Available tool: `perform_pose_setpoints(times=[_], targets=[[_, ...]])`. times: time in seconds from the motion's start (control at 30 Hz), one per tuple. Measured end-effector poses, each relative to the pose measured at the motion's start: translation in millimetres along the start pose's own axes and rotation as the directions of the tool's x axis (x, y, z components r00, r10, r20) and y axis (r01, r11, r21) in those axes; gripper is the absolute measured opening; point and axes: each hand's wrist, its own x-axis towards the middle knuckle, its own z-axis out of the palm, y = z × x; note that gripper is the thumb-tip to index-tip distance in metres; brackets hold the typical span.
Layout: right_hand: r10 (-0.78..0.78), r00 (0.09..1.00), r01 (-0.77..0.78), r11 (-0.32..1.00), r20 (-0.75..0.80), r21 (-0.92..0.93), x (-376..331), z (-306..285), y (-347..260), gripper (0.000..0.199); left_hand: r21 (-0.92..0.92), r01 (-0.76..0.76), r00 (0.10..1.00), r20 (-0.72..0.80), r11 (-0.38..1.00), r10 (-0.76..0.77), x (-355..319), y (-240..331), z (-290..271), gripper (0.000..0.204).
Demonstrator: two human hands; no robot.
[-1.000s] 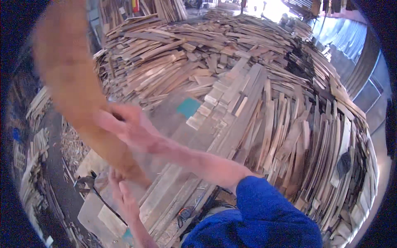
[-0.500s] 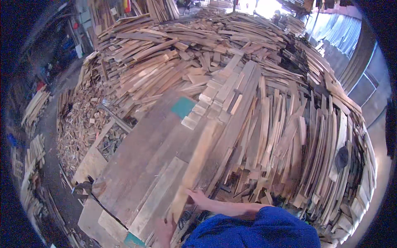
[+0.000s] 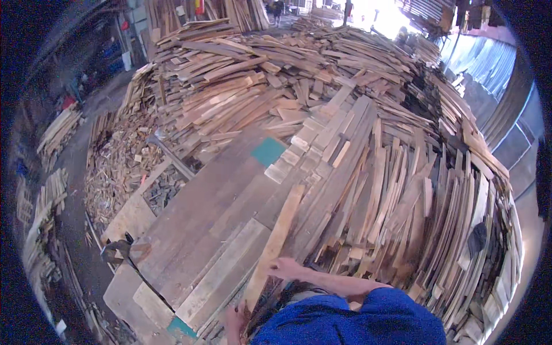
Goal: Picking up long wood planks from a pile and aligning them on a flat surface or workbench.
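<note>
My right hand (image 3: 286, 267) grips a pale plank (image 3: 275, 244) at lower centre, lying on the stacked boards (image 3: 207, 230); left hand (image 3: 234, 321) at frame bottom touches its near end, grip can't tell; plank not lifted yet, prob. early; big woodpile (image 3: 322, 103) behind.

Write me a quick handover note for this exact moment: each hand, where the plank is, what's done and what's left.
Right hand: resting on the side of the light plank, grip not clear.
Left hand: at the plank's near end, low in view, grip partly hidden.
Plank: lies lengthwise on the flat boards, beside the big lumber pile.
Done: plank is down on the stack.
Left: probably squaring it with its neighbours; hands not yet off.
</note>
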Motion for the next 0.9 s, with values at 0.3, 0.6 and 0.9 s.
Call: perform_pose_setpoints(times=[0.3,0.6,0.9], targets=[[-0.373,0.894,0.445,0.667,0.249,-0.597,56.1,-41.2,20.8,0.073,0.131,0.083,0.996,0.033,0.988,-0.088,5.1,-2.1,-17.5,0.051],[-0.1,0.895,0.38,0.682,0.436,-0.624,124.4,-31.2,33.1,0.071,0.139,0.018,0.999,-0.048,0.99,-0.011,4.8,-28.5,-63.2,0.048],[-0.406,0.888,0.457,0.713,0.218,-0.532,161.4,-40.9,-37.2,0.07,0.109,0.09,0.965,-0.257,0.99,-0.059,32.8,-36.2,-123.5,0.041]])
